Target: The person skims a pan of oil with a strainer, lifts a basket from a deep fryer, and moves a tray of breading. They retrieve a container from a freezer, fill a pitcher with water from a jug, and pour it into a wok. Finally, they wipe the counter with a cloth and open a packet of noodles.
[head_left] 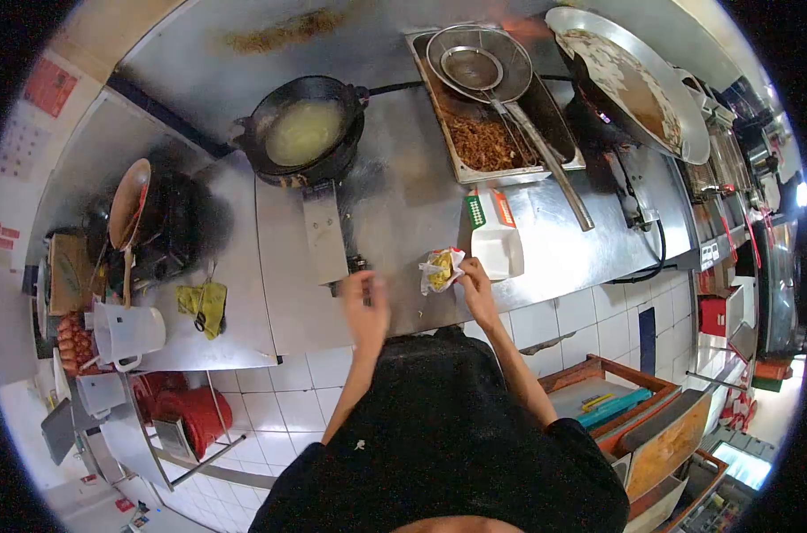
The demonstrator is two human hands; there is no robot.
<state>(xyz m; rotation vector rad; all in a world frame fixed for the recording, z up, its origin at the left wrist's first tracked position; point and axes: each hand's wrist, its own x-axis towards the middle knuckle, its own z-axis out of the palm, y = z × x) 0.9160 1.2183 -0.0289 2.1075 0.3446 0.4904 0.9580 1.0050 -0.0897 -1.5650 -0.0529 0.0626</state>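
Note:
Pinched in my right hand (478, 291) is the edge of a small white paper packet (441, 269) with yellow food inside, held over the steel counter's front. Smeared by motion, my left hand (365, 311) is beside the front of a gas burner (325, 233), nearest its dark knob; its fingers cannot be made out. Just right of the packet, an open white carton (497, 253) with green and orange flaps lies on the counter. Behind the burner stands a black wok (304, 131) of pale yellow-green liquid.
A steel tray (483, 147) of brown fried bits carries strainers (480, 67) whose handle juts forward. A large pan of oil (625, 84) stands at the back right. On the left are scissors on a yellow cloth (204, 309) and a white jug (128, 336). An open drawer (603, 400) is at lower right.

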